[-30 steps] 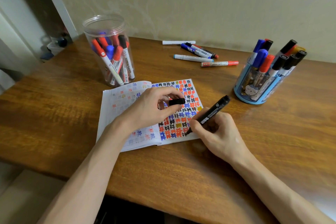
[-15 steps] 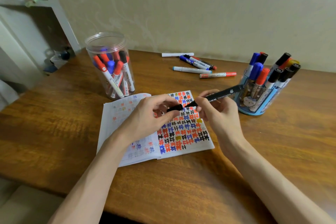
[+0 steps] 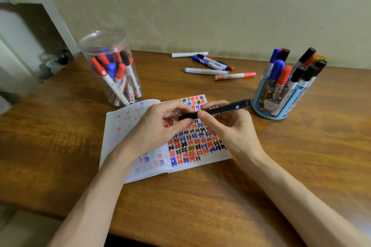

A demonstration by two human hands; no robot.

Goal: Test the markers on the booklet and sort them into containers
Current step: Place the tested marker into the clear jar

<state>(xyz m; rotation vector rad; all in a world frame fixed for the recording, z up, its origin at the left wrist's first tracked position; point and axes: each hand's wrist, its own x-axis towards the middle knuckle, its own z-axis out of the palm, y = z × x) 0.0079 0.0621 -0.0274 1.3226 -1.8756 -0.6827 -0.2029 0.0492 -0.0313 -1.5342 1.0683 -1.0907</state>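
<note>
Pinching marker [image 3: 226, 108] between left hand [image 3: 158, 128], right hand [image 3: 230, 128]

booklet [image 3: 200, 142], right page: rows of hand-drawn "井"-shaped marks in red, blue and black, one in yellow-brown; no other writing legible.
booklet, left page: faint red and blue marks of the same shape, too pale to read.
black marker [image 3: 224, 107], centre of frame: white print along the barrel and a small white round sign toward its right end; characters not legible.
clear jar [image 3: 109, 66], upper left: white marker barrels carry dark capital lettering and red label patches; too blurred to read.
red-capped marker [image 3: 234, 75], lying on the table [image 3: 60, 126]: red label block and outlined lettering; illegible.
blue holder [image 3: 269, 106], right: cartoon animal face on the front; no text readable.
</note>
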